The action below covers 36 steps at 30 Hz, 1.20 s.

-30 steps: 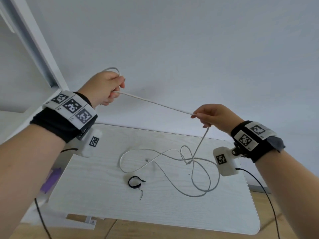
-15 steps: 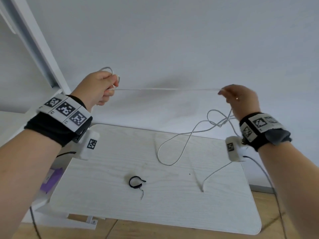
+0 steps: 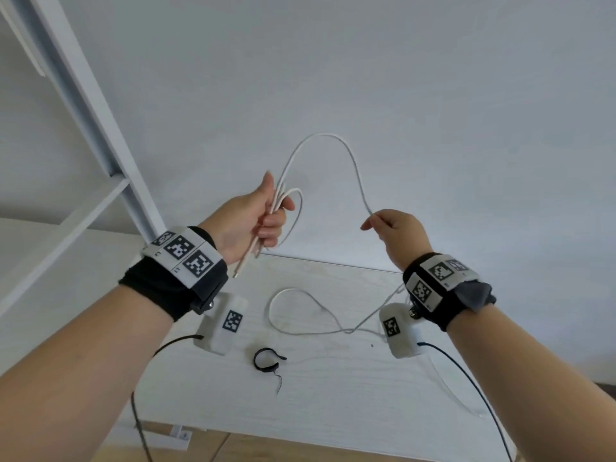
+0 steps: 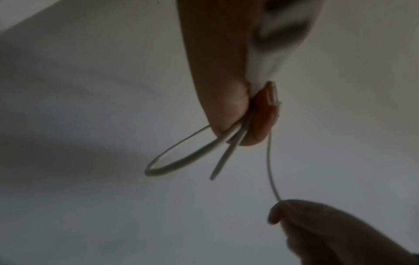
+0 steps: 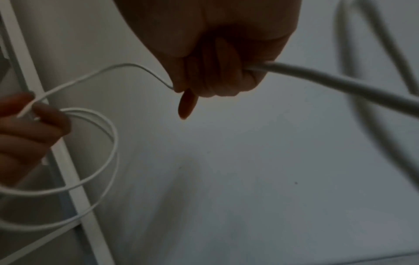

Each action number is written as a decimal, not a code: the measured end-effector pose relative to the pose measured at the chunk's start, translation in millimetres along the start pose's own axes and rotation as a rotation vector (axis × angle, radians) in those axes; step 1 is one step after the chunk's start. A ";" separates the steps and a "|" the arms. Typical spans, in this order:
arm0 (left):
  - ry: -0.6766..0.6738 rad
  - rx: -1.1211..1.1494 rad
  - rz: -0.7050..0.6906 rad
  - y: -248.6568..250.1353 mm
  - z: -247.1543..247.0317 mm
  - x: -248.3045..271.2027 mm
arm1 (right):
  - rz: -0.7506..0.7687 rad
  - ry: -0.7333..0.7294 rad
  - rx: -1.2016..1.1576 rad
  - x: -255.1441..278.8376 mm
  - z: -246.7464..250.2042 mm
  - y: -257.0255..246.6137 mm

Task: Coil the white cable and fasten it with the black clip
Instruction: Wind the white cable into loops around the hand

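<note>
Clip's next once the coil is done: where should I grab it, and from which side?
Pinch the black clip on its closed curved band, on the side nearer you. It lies flat on the table, and its open gap with the splayed tip faces the far right.

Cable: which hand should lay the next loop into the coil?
Right. The right hand pinches the free run of the white cable, arching toward the left hand, which already grips the gathered loops, so it likely should just hold them.
</note>
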<state>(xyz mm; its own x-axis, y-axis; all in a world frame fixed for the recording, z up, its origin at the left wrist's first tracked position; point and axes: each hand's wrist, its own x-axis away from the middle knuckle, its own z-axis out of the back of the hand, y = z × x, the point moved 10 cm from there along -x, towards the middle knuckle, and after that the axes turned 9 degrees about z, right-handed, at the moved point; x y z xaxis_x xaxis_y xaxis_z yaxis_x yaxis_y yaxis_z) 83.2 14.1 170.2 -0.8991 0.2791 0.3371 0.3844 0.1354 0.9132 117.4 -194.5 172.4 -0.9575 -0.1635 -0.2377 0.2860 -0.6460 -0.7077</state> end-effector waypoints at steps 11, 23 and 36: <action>0.085 0.238 -0.200 28.1 4.0 0.0 | 0.069 -0.640 0.267 40.0 -95.3 -29.0; 0.188 -0.443 -0.123 -0.3 -11.7 -1.9 | 0.294 -0.724 0.243 52.3 -97.5 -84.9; 0.074 -0.382 -0.074 -23.8 -31.3 0.4 | 0.345 -0.139 0.125 13.8 -37.4 -88.6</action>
<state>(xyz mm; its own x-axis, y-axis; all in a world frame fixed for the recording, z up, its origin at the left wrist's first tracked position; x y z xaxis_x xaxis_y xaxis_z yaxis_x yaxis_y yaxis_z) 67.1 -18.7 155.8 -0.9396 0.2105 0.2700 0.2249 -0.2148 0.9504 80.2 -111.7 206.9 -0.8045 -0.4808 -0.3487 0.5931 -0.6200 -0.5136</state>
